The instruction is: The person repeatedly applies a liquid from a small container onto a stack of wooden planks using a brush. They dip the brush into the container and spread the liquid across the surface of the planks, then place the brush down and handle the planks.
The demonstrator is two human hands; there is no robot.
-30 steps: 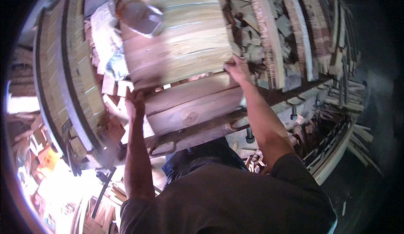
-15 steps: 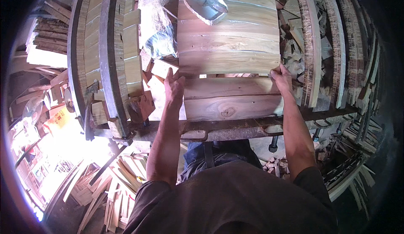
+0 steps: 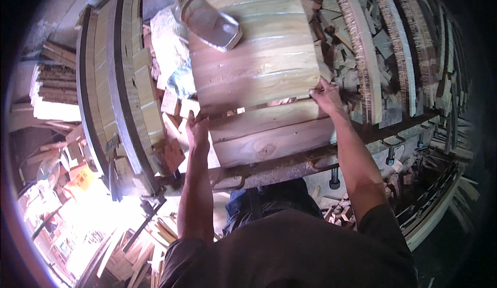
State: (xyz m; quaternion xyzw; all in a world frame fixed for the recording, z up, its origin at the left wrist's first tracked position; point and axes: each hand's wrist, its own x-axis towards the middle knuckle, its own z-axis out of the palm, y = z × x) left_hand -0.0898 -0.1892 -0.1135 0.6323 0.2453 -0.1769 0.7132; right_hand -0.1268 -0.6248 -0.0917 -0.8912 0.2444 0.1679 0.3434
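A panel of pale wooden boards [image 3: 253, 57] lies edge to edge before me, white glue lines along its seams. A narrow gap parts it from a near pair of wooden boards [image 3: 272, 138], the closer one with a dark knot. At the gap's left end, my left hand [image 3: 198, 128] is closed on the board end with thumb and fingers. My right hand [image 3: 328, 99] pinches the board end at the right. The fingers' undersides are hidden, and which edge they grip is hard to tell. On the panel rests a cut-open plastic container [image 3: 209, 23] with whitish residue.
Dark metal clamp bars [image 3: 124, 91] holding boards stand at the left. More upright wood strips [image 3: 357, 45] run along the right, above offcuts. A metal rail [image 3: 259, 176] with bolts crosses in front of me. Scrap wood [image 3: 129, 257] lies lower left, beside a crumpled plastic bag [image 3: 168, 45] further up.
The view has turned, so the panel, container and rail now appear tilted and shifted left. Both hands stay at the board ends; the gap still shows between the boards.
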